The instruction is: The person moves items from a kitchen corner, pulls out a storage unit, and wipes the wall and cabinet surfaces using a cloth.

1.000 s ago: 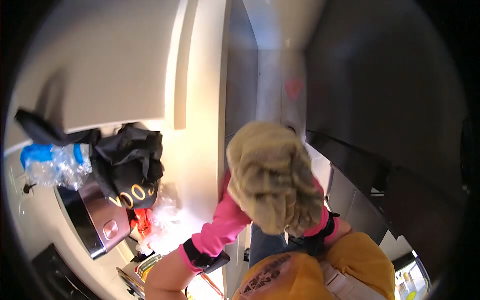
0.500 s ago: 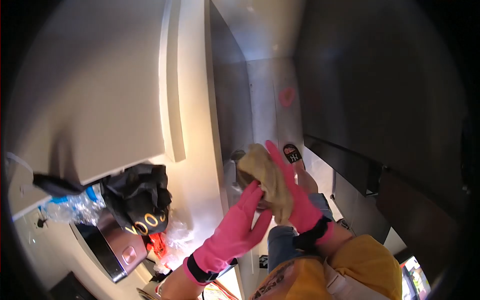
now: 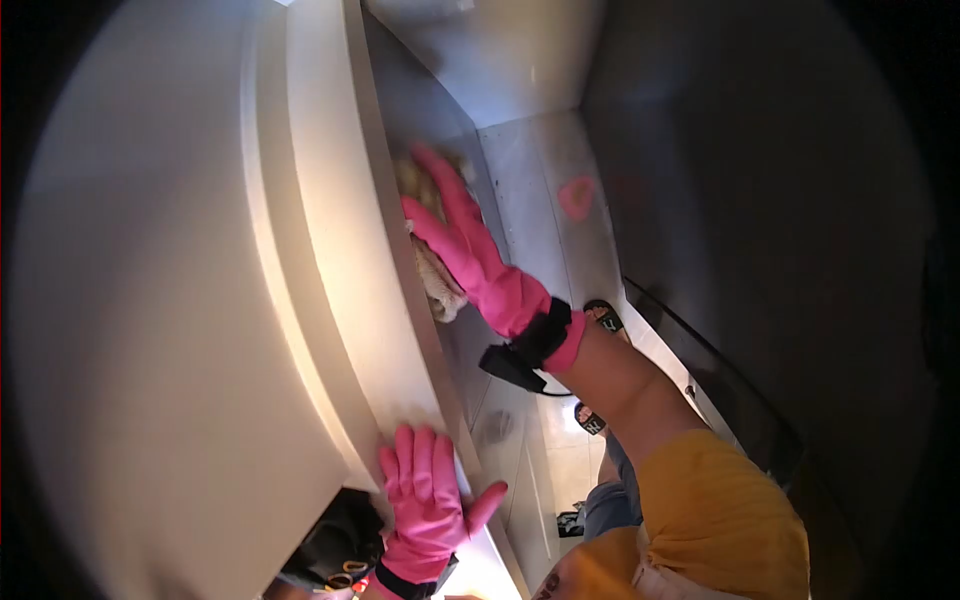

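Note:
My right hand (image 3: 470,255), in a pink rubber glove with a black band at the wrist, reaches forward along a dark grey cabinet front (image 3: 420,110) below the counter. It holds a beige cloth (image 3: 436,285) against that surface, fingers stretched over it; part of the cloth hangs below the palm. The fingertips are slightly blurred. My left hand (image 3: 425,500), also pink-gloved, lies flat on the edge of the pale counter (image 3: 340,250), its fingers spread and nothing in them.
A black bag (image 3: 335,545) is by my left wrist. Dark cabinet panels (image 3: 740,200) rise on the right, with a pinkish heart-shaped mark (image 3: 577,198) on the surface between. My sandalled feet (image 3: 603,317) are on the floor below.
Both hands were together on the cloth. My right hand has taken it forward and left onto the cabinet front. My left hand has let go and come down on the counter edge.

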The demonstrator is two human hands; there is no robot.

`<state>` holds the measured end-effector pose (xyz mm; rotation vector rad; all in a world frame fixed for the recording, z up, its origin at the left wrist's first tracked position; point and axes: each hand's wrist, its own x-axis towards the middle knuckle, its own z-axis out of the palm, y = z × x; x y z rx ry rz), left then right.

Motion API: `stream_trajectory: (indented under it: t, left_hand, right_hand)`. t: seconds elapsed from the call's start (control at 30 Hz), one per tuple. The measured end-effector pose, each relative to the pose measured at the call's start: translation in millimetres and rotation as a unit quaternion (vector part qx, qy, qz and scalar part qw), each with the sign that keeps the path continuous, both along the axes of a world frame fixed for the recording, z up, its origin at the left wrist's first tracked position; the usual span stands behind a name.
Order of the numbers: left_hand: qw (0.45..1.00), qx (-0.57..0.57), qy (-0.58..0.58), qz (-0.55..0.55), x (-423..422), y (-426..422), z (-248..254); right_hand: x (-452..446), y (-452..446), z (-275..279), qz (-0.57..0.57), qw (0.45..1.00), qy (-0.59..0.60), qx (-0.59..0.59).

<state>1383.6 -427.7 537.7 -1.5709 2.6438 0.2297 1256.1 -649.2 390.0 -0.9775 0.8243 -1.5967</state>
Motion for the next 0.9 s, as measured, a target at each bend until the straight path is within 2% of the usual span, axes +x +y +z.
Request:
stream_trajectory:
  t: [0.03, 0.13, 0.23, 0.27, 0.3, 0.33, 0.4, 0.43, 0.47, 0.53, 0.6, 0.63, 0.67, 0.73, 0.77, 0.8, 0.87, 0.9]
  left_hand:
    - [1.000, 0.006, 0.001, 0.002, 0.5, -2.2, -1.7]
    - [0.999, 0.031, 0.001, 0.011, -3.8, -24.0, 9.5]
    - [0.999, 0.019, -0.041, -0.017, 14.7, -5.8, 4.1]
    - [0.995, 0.079, -0.063, 0.003, 19.5, -1.4, 7.3]
    - [0.986, 0.137, -0.086, 0.024, 20.9, -2.2, 11.6]
    - [0.992, 0.101, -0.081, 0.007, 19.6, -2.0, 10.7]
    - [0.995, 0.077, -0.064, 0.001, 12.6, -3.4, 14.1]
    - [0.995, 0.083, -0.051, 0.010, 5.1, -11.9, 15.6]
    - [0.995, 0.091, -0.036, 0.018, 0.2, -17.0, 16.0]
    - [0.998, 0.056, -0.011, 0.009, 1.4, -17.9, 11.8]
    - [0.999, 0.033, 0.019, 0.013, 6.1, -20.9, 2.8]
    - [0.999, 0.025, 0.033, 0.021, 7.6, -20.6, 0.4]
    - [0.998, 0.027, 0.051, 0.014, 8.6, -18.2, 2.1]
    - [0.993, 0.026, 0.107, 0.033, 7.2, -6.2, 6.1]
    - [0.988, 0.047, 0.139, 0.051, 7.4, -10.0, -17.8]
    - [0.982, 0.064, 0.164, 0.065, 11.5, -1.0, -14.6]
    - [0.977, 0.046, 0.180, 0.101, 2.4, 38.8, -0.2]
    - [0.973, 0.019, 0.191, 0.131, 0.8, 71.6, 4.3]
  right_hand:
    - [-4.1, -20.9, 6.7, -0.006, 0.997, -0.022, -0.067]
    - [2.0, -98.2, -22.3, -0.079, 0.988, 0.034, -0.125]
    - [8.7, -155.8, -105.7, 0.015, 0.996, -0.067, 0.052]
    - [18.8, -146.7, -133.9, 0.043, 0.974, -0.138, 0.173]
    - [34.5, -120.6, -187.7, 0.028, 0.979, -0.077, 0.184]
    - [49.8, -94.8, -240.6, 0.014, 0.980, -0.015, 0.197]
    - [61.3, -2.5, -296.3, 0.016, 0.928, 0.252, 0.274]
    - [61.8, 42.0, -310.0, 0.108, 0.922, -0.080, 0.364]
    - [62.2, 86.1, -322.5, 0.113, 0.786, -0.376, 0.478]
    - [57.0, 151.2, -258.5, 0.080, 0.773, -0.286, 0.561]
    - [65.2, 213.9, -265.4, 0.087, 0.775, -0.225, 0.584]
    - [74.6, 249.5, -291.3, 0.096, 0.792, -0.201, 0.569]
    - [57.1, 240.6, -210.5, 0.100, 0.815, -0.243, 0.517]
    - [48.6, 246.2, -158.7, 0.142, 0.761, -0.364, 0.518]
    - [55.6, 247.8, -153.7, 0.124, 0.810, -0.319, 0.477]
    - [62.3, 248.9, -147.9, 0.101, 0.852, -0.272, 0.436]
    - [56.2, 248.6, -82.9, 0.103, 0.948, -0.108, 0.280]
    - [44.9, 243.7, -60.5, 0.117, 0.962, -0.090, 0.228]
